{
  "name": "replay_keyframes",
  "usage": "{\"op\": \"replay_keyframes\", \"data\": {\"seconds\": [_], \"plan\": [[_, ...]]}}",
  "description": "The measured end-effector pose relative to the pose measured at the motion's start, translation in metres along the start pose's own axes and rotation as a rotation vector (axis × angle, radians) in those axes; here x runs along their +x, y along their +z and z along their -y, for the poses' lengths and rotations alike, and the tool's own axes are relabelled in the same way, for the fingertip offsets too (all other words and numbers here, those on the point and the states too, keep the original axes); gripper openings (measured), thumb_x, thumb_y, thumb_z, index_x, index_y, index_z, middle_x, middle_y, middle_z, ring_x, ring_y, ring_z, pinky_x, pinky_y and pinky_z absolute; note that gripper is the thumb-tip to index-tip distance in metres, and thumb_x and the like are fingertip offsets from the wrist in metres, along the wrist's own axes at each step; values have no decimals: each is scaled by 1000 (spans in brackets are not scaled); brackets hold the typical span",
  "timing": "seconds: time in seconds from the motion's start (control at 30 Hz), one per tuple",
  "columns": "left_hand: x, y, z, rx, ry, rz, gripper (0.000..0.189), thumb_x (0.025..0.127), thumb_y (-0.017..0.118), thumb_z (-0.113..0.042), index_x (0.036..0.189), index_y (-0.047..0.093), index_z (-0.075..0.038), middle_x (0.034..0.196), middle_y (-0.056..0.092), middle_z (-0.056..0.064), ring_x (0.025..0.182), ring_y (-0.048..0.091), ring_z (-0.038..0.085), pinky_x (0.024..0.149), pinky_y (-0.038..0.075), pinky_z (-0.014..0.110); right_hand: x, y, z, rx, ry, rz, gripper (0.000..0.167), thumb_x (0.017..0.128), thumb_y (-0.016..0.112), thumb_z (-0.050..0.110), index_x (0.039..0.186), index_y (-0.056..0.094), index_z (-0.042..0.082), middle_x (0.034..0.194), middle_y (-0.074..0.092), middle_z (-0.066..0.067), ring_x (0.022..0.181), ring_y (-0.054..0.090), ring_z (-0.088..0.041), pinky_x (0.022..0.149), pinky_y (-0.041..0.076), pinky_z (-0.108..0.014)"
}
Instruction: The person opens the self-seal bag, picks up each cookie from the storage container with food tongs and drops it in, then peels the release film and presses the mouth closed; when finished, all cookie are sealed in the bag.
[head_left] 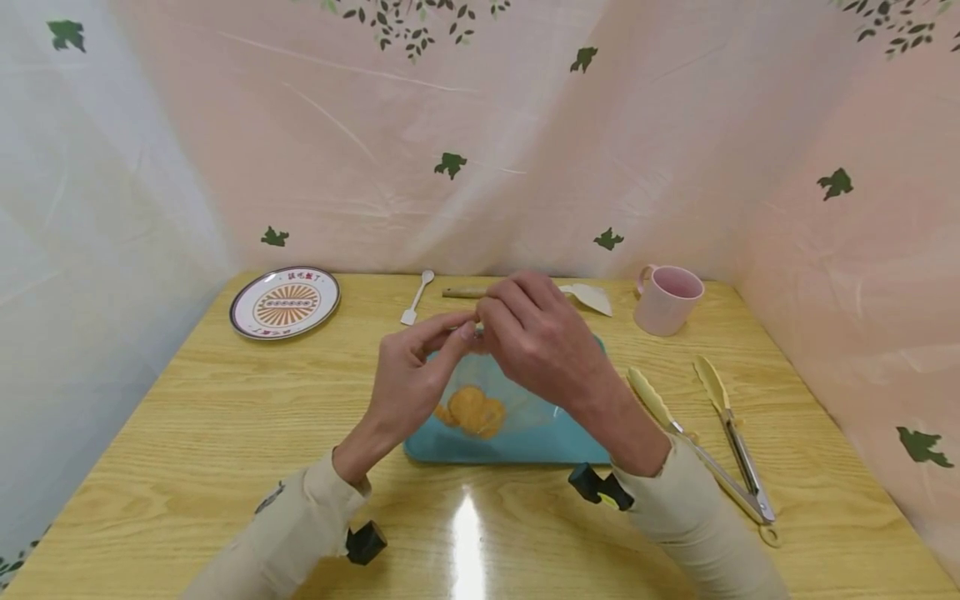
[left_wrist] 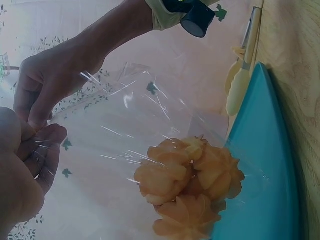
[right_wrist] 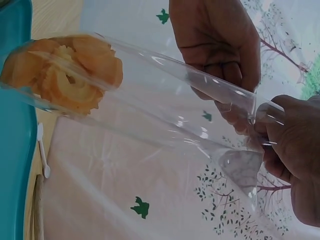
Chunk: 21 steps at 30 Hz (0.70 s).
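A clear plastic bag (right_wrist: 165, 107) hangs from both hands, with several golden-brown, flower-shaped pastries (left_wrist: 190, 185) gathered at its bottom. My left hand (head_left: 411, 375) pinches the gathered top of the bag between thumb and fingers. Right beside it, my right hand (head_left: 543, 342) grips the same top end, its fingertips meeting the left ones. The spot where the fingers meet is partly covered by the right hand in the head view. Behind and beneath the bag lies a blue tray (head_left: 510, 452); whether the bag's bottom touches it, I cannot tell.
A patterned plate (head_left: 285, 303) stands at the back left. Near the back edge lie a small white spatula-spoon (head_left: 417, 297) and a wooden-handled spatula (head_left: 588, 297). A pink mug (head_left: 666, 302) is at the back right, with yellow-tipped tongs (head_left: 738, 442) in front, spread apart.
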<state>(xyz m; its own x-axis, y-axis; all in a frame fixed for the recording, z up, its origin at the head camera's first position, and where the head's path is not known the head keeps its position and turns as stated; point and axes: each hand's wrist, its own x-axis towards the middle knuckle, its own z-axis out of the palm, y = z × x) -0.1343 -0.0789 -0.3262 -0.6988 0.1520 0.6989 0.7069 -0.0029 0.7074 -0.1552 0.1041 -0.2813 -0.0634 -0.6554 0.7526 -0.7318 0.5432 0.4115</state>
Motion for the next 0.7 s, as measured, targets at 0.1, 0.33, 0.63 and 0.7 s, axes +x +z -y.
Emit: {"op": "replay_keyframes", "data": {"seconds": [0.1, 0.33, 0.63, 0.7], "plan": [[0, 0, 1, 12, 7, 0, 20, 98, 64, 9, 117, 73, 10, 99, 77, 17, 86, 77, 25, 84, 61, 32, 0, 1, 0, 1, 2, -10, 12, 97, 67, 2, 87, 62, -2, 86, 63, -15, 83, 56, -33, 73, 50, -41], [-2, 1, 0, 5, 28, 23, 22, 99, 64, 9, 120, 71, 9, 93, 78, 14, 85, 77, 24, 86, 61, 36, -1, 0, -6, 32, 43, -55, 8, 95, 62, -4, 87, 63, -5, 85, 64, -17, 80, 58, -34, 75, 53, -44], [0, 3, -1, -1, 12, 7, 17, 99, 64, 7, 114, 72, 8, 95, 78, 12, 90, 77, 25, 88, 60, 35, -4, 2, -9, 79, 71, -99, 10, 97, 60, -5, 88, 64, -4, 84, 64, -17, 80, 59, -34, 74, 53, -45], [0, 3, 0, 3, 7, -2, 14, 98, 65, 7, 110, 73, 7, 94, 79, 12, 90, 77, 24, 88, 60, 34, -4, 2, -9, 54, 80, -105, 11, 97, 59, -4, 87, 63, -4, 84, 64, -17, 79, 59, -34, 73, 53, -45]]}}
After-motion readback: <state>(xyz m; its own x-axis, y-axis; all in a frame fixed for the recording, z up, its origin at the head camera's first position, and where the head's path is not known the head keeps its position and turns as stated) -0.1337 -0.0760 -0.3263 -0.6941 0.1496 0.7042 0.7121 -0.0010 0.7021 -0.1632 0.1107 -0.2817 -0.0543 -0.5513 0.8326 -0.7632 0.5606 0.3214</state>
